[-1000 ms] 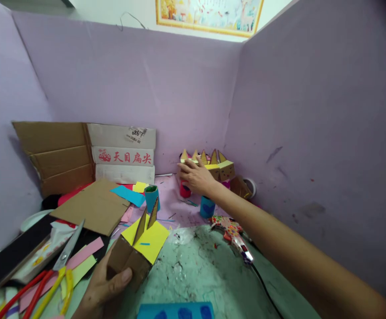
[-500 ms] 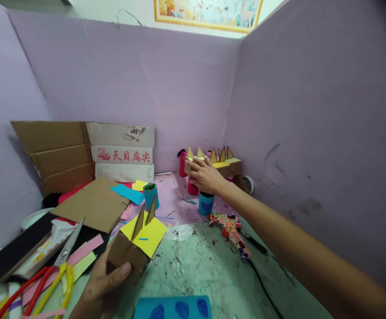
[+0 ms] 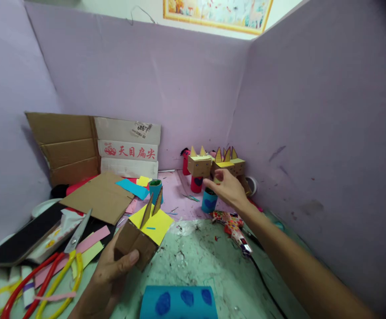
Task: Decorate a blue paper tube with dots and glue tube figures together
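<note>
Left hand (image 3: pixel 109 271) grips a cardboard box (image 3: pixel 140 241) toward the bench's (image 3: pixel 179 263) near edge; right hand (image 3: pixel 228 188), fingers seemingly parted, hovers near blue tube (image 3: pixel 209 202).

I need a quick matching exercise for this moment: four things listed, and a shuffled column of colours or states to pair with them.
1. Scissors
2. Glue gun
3. Cardboard box
4. Tube-shaped piece at the lower edge

A. Blue with darker blue blotches
B. Held in the left hand
C. Red-and-yellow-handled
D. Covered in a multicoloured pattern

Pairs: 1-C, 2-D, 3-B, 4-A
</note>
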Motion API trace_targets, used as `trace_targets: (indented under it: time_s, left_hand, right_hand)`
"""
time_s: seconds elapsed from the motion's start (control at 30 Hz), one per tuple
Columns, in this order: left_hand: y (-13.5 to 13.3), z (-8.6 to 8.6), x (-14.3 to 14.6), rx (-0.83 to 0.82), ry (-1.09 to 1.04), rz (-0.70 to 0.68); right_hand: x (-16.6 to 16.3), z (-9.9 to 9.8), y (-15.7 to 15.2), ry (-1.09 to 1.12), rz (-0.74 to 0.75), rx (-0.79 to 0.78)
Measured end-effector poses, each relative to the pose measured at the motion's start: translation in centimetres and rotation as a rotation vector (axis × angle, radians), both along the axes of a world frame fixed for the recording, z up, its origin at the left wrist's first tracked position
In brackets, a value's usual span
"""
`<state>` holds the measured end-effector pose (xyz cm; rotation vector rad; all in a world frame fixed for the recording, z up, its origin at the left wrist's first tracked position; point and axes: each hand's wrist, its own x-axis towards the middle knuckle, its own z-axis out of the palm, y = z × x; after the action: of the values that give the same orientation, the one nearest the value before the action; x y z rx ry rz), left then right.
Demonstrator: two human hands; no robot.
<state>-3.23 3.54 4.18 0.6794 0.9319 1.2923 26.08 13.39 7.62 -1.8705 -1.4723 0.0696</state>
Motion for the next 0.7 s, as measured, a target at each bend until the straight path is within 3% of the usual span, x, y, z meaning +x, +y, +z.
trace_targets:
  time_s: [0.2, 0.3, 0.4, 0.53, 0.63, 0.7]
  left_hand:
    - [0.2, 0.1, 0.0, 0.028, 0.005, 0.014]
    - [0.5, -0.3, -0.4, 0.050, -0.001, -0.011]
    - [0.7, -0.5, -0.5, 0.072, 0.003, -0.019]
    - [0.7, -0.8, -0.6, 0.085, -0.007, -0.031]
    - [0.7, -0.9, -0.7, 0.047, -0.077, -0.034]
    - [0.8, -0.8, -0.7, -0.004, -0.139, -0.036]
  right_hand:
    - [0.2, -3.9, 0.7, 0.171, 0.089, -0.137]
    - [0.0, -3.6, 0.4, 0.216, 0.074, -0.110]
    - [-0.5, -2.0, -1.6, 0.293, 0.052, -0.022]
    - [-2.4, -1.0, -5.6, 0.757, 0.209, 0.249]
    - [-4.5, -2.0, -7.9, 1.140, 0.355, 0.210]
    - [-5.6, -3.1, -8.6, 1.260, 0.402, 0.158]
